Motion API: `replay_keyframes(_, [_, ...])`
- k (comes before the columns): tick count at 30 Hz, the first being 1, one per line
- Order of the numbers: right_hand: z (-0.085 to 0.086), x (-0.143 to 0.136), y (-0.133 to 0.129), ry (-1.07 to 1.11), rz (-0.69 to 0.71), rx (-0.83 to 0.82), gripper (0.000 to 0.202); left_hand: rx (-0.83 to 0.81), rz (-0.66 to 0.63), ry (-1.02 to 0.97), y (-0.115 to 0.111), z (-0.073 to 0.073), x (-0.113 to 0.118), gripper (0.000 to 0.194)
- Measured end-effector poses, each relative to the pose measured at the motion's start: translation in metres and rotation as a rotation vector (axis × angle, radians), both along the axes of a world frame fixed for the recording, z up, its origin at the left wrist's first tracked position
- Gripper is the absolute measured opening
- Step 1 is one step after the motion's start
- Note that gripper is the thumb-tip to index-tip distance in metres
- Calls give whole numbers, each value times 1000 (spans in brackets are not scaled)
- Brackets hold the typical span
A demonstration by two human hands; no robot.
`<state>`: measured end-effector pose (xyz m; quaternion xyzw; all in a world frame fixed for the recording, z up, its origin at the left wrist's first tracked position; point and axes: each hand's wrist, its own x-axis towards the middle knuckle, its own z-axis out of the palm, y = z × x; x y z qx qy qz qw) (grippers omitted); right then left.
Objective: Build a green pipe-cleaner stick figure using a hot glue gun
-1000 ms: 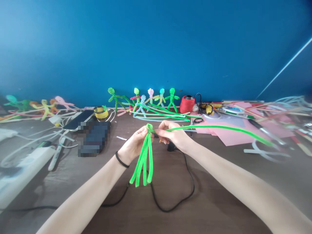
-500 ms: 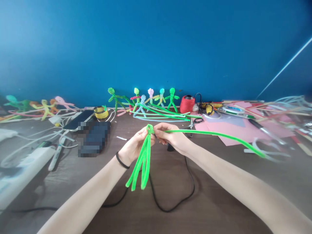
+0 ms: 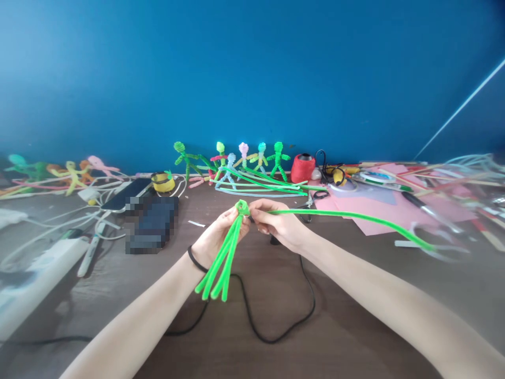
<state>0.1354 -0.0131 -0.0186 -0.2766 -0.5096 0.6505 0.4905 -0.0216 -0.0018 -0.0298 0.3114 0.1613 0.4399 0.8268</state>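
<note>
Between my two hands is a bright green pipe-cleaner piece (image 3: 241, 207), wound into a small knot at its top, with several strands hanging down and fanned to the lower left. My left hand (image 3: 221, 231) pinches the knot from the left, a black band round its wrist. From the right, my right hand (image 3: 278, 223) has its fingers closed on a long green pipe cleaner (image 3: 355, 215) beside the knot. The free end of that strand stretches far to the right. The fingertips of both hands nearly meet, and the exact grip is partly hidden.
Pipe-cleaner figures (image 3: 278, 155) stand along the blue wall. Loose green stems (image 3: 268, 184) lie before them. Phones (image 3: 158, 218) and a power strip (image 3: 43, 279) are left; pink paper (image 3: 371, 213) and a red roll (image 3: 303, 169) are right. A black cable (image 3: 252, 326) curves below my hands.
The hanging green strands have swung left and spread apart differently. The knot has turned slightly between my fingers. The long strand on the right has shifted slightly upward and right.
</note>
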Motion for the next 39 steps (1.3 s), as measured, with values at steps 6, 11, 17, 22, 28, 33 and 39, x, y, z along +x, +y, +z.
replay_keyframes(6, [-1, 1, 1, -36, -36, 16, 17, 79, 84, 109, 2, 3, -1, 23])
replay_keyframes(11, [-7, 1, 5, -65, -79, 21, 17, 344, 206, 409, 0, 21, -1, 28])
replay_keyframes(17, [-8, 2, 7, -137, -146, 65, 17, 613, 421, 802, 0, 37, -5, 11])
replay_keyframes(22, [-3, 4, 5, -275, -192, 119, 15, 721, 446, 985, 4, 41, -8, 7])
replay_keyframes(28, [-5, 5, 7, -349, -188, 162, 17, 655, 358, 1034, 4, 42, -10, 10])
replay_keyframes(33, [-9, 6, 9, -367, -202, 168, 19, 574, 297, 1008, 5, 40, -11, 16])
replay_keyframes(39, [-9, 6, 9, -384, -200, 161, 19, 575, 273, 1013, 8, 32, -10, 20])
